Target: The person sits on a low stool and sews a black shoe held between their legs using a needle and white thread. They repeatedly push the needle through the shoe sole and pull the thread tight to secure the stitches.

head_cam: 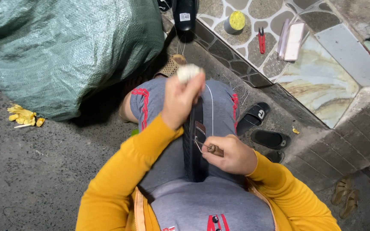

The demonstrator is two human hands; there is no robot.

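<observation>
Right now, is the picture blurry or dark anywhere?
In the head view, the left hand and the white lump it holds look slightly soft; the right hand with its wooden-handled tool is sharper. A dark shadow sits under the green sack. The tiled step is brightly lit, and the edges look a bit bent.

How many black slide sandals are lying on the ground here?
2. One black slide sandal lies by the step beside the person's knee; the second sandal lies just right of it, near the right hand. More may be hidden behind the legs.
</observation>
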